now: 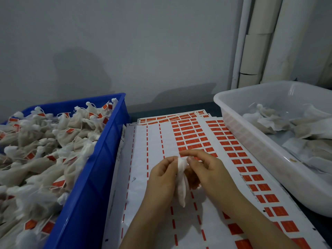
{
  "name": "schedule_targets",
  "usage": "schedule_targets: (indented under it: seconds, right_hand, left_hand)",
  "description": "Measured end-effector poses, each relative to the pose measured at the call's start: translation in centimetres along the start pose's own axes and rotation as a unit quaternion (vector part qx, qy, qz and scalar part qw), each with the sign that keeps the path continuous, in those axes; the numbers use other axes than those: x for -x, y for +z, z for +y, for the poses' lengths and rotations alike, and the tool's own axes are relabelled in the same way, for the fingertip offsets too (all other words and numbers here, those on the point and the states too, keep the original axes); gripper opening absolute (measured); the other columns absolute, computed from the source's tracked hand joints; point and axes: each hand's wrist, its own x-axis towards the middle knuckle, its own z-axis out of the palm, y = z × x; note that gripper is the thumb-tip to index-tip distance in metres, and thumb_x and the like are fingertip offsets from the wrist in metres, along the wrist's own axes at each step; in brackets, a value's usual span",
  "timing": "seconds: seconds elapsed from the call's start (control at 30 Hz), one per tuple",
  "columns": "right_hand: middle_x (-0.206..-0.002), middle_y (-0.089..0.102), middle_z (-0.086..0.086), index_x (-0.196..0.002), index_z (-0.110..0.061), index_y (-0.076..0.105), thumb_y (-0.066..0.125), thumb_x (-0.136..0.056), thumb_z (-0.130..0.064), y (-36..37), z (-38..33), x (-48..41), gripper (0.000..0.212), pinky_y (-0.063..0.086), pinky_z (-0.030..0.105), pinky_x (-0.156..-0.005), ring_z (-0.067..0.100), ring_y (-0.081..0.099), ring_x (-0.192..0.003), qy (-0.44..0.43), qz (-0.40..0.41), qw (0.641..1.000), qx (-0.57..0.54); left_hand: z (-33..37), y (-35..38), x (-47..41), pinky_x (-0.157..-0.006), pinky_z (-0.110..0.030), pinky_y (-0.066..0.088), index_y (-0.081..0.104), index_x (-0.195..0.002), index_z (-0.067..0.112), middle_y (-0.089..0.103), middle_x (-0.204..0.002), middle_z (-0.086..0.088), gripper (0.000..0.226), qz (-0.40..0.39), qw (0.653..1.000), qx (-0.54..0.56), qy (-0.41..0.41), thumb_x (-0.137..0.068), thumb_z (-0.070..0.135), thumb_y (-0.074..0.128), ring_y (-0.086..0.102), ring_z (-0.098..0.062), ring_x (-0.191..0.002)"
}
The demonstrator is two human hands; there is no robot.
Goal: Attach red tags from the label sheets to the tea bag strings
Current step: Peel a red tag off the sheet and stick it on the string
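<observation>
Between left hand and right hand, tea bag, pinched above label sheets

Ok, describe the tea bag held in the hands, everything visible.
The tea bag is a small white pouch of thin, gauzy-looking material, bunched at the top and tapering to a limp lower end. It hangs roughly upright above the label sheets, pinched at its top between the left hand and the right hand. No string or red tag shows on it.

The dark tabletop holds three things. A blue bin sits on the left. The label sheets lie in the middle, and a white tub sits on the right.
</observation>
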Motion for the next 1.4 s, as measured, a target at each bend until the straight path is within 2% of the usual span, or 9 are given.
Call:
schedule_targets:
  seconds: [0.13,0.4,0.6,0.7,0.8,1.03,1.17,1.27,1.4]
  right_hand:
    - [-0.07,0.06,-0.028,-0.083,-0.045,0.057,0.05,-0.092,-0.025,-0.1,0.0,-0.4,0.023,0.046,0.007,-0.05,-0.001,0.064,-0.069,0.014,0.008,1.0,-0.015]
    - [-0.07,0.065,-0.016,-0.079,-0.044,0.057,0.053,-0.09,-0.032,-0.3,-0.3,-0.4,0.016,0.054,0.015,-0.056,0.007,0.065,-0.059,0.072,-0.024,0.997,0.0]
    - [-0.064,0.067,0.0,-0.079,-0.037,0.062,0.054,-0.09,-0.029,-0.4,-0.5,-0.3,0.016,0.055,0.019,-0.056,0.014,0.066,-0.059,0.134,-0.088,0.986,-0.039]
    - [-0.054,0.06,0.004,-0.085,-0.027,0.069,0.057,-0.084,-0.033,-0.7,-0.7,-0.2,0.013,0.053,0.024,-0.053,0.015,0.059,-0.047,0.166,-0.125,0.969,-0.131]
    - [-0.051,0.055,0.005,-0.071,-0.023,0.072,0.059,-0.077,-0.04,-1.2,-1.0,-0.1,0.022,0.049,0.021,-0.048,0.014,0.054,-0.044,0.172,-0.159,0.951,-0.201]
    - [-0.046,0.05,0.0,-0.068,-0.023,0.072,0.06,-0.08,-0.036,-1.7,-0.6,-0.4,0.022,0.042,0.017,-0.046,0.01,0.046,-0.039,0.154,-0.159,0.961,-0.167]
    - [-0.045,0.049,-0.001,-0.067,-0.022,0.072,0.057,-0.088,-0.026,-1.9,-0.6,-0.6,0.026,0.041,0.016,-0.045,0.009,0.045,-0.039,0.156,-0.159,0.962,-0.157]
    - [-0.046,0.05,0.0,-0.061,-0.02,0.069,0.057,-0.089,-0.024,-1.8,-0.6,-0.6,0.031,0.043,0.018,-0.046,0.01,0.046,-0.04,0.175,-0.15,0.961,-0.154]
    - [-0.051,0.053,0.004,-0.056,-0.017,0.064,0.055,-0.091,-0.021,-1.6,-0.7,-0.7,0.036,0.046,0.022,-0.049,0.012,0.048,-0.043,0.225,-0.103,0.955,-0.162]
  left_hand:
    - [0.3,0.1,0.2,-0.052,-0.006,0.048,0.06,-0.082,0.033,0.064,-0.079,0.022,0.014,0.021,1.0,-0.012,0.012,-0.093,0.031,0.051,0.066,-0.007,-0.072]
    - [0.9,0.1,0.6,-0.062,-0.017,0.057,0.064,-0.088,0.026,0.069,-0.088,0.008,0.013,0.038,0.999,0.006,0.014,-0.093,0.029,0.052,0.067,-0.016,-0.078]
    - [1.3,0.0,0.7,-0.054,-0.013,0.052,0.065,-0.084,0.029,0.065,-0.075,0.028,0.01,0.033,0.999,0.003,0.038,-0.089,0.026,0.057,0.067,-0.004,-0.076]
    - [1.3,-0.1,0.7,-0.066,-0.025,0.059,0.069,-0.084,0.028,0.07,-0.087,0.018,0.009,0.015,0.999,0.033,0.02,-0.085,0.027,0.06,0.068,-0.014,-0.083]
    - [1.7,-0.2,0.8,-0.07,-0.028,0.059,0.07,-0.083,0.026,0.071,-0.089,0.012,0.009,0.002,0.999,0.05,0.015,-0.083,0.027,0.061,0.068,-0.019,-0.087]
    - [2.0,-0.4,1.0,-0.075,-0.042,0.053,0.07,-0.085,0.023,0.072,-0.09,-0.004,0.01,-0.042,0.998,0.035,0.016,-0.084,0.027,0.061,0.059,-0.021,-0.071]
    - [1.7,-0.3,0.9,-0.056,-0.026,0.053,0.07,-0.087,0.025,0.071,-0.092,-0.003,0.021,-0.05,0.998,0.038,0.017,-0.075,0.039,0.06,0.059,-0.019,-0.068]
    - [1.3,0.1,1.0,-0.057,-0.022,0.054,0.069,-0.093,0.029,0.072,-0.093,0.005,0.037,-0.046,0.999,0.024,0.011,-0.068,0.051,0.054,0.064,-0.019,-0.071]
    - [1.3,0.3,0.8,-0.056,-0.01,0.051,0.063,-0.093,0.033,0.066,-0.077,0.032,0.045,-0.032,0.999,0.014,0.03,-0.07,0.066,0.043,0.065,0.006,-0.076]
